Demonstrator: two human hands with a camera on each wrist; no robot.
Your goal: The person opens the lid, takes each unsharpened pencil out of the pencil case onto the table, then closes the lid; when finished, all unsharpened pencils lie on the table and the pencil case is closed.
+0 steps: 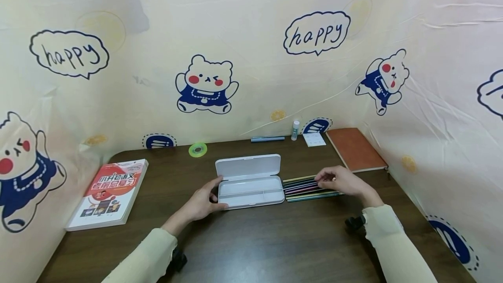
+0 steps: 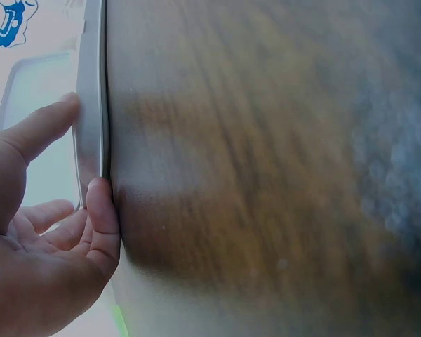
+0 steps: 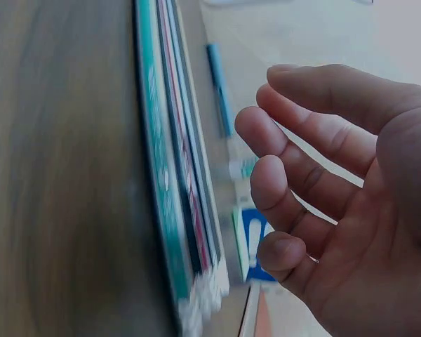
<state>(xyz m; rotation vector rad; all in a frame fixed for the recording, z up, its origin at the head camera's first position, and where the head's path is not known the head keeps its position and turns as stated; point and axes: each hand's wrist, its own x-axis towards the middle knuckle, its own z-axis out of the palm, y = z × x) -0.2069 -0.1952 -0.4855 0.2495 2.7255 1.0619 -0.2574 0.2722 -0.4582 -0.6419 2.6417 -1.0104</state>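
An open white pencil case (image 1: 251,187) lies at the centre of a dark wooden table (image 1: 275,239), its lid (image 1: 248,166) folded back toward the wall. The left hand (image 1: 204,202) rests at the case's left end. In the left wrist view, the thumb (image 2: 102,217) presses against the case's outer edge while a finger (image 2: 45,123) touches its rim; the fingers are only lightly bent and do not wrap around the case.

A row of coloured pencils (image 1: 304,188) lies on the table just beside the right end of the case, aligned parallel to its long side. The right hand (image 1: 342,181) hangs over the right part of this row. In the right wrist view, the fingers (image 3: 281,186) are loosely curved and relaxed, clear of the pencils (image 3: 179,175), and hold nothing.

The surrounding items are as follows:
- A book (image 1: 108,193) with a red and white cover lies near the left edge of the table.
- A green tape roll (image 1: 198,149) lies behind the case, near the wall.
- A blue pen (image 1: 268,139) and a small glue stick (image 1: 295,130) stand at the back, with a white card (image 1: 314,139) just beside them.
- A brown notebook (image 1: 355,150) lies at the back right, behind the right hand.

A cream sheet printed with bears (image 1: 206,84) and "happy" bubbles encloses the table on three sides.
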